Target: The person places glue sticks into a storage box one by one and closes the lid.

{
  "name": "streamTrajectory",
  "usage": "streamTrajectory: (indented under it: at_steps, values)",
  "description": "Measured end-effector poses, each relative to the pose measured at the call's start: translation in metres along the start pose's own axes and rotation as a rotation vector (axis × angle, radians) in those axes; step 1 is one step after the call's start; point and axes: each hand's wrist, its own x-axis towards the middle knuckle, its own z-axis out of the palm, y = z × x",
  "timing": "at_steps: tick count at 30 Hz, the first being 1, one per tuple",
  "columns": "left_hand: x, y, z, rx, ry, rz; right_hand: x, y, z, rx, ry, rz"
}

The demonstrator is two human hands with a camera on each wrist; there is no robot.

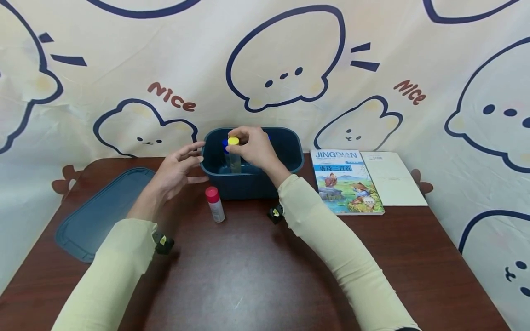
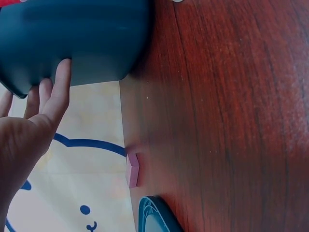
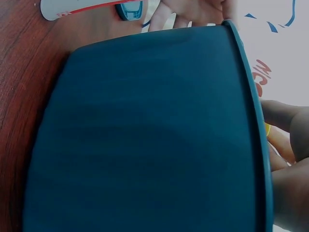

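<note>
A dark teal plastic bin (image 1: 248,187) stands against the back of the table. Over its opening, my right hand (image 1: 260,149) pinches a small clear bottle (image 1: 235,162) by its yellow cap; the bottle's lower part is down inside the bin. Right beside it is a blue-capped bottle (image 1: 225,146), partly hidden. My left hand (image 1: 175,171) has its fingers spread at the bin's left side, and in the left wrist view the fingertips (image 2: 63,67) touch the wall. A white bottle with a red cap (image 1: 216,207) stands just in front of the bin.
The bin's teal lid (image 1: 103,214) lies flat on the left of the table. To the right, a picture-covered book (image 1: 348,184) lies beside a pale book or board (image 1: 395,179). A patterned cloth (image 1: 285,55) hangs behind. The left wrist view shows a small pink block (image 2: 133,170).
</note>
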Motion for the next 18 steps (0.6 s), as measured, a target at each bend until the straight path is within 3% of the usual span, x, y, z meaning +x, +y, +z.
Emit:
streamTrajectory:
  at_steps: [18]
  values:
    - [0.002, -0.0029, -0.0021, -0.021, -0.001, 0.01, 0.0063, 0.005, 0.0075, -0.087, -0.02, 0.077]
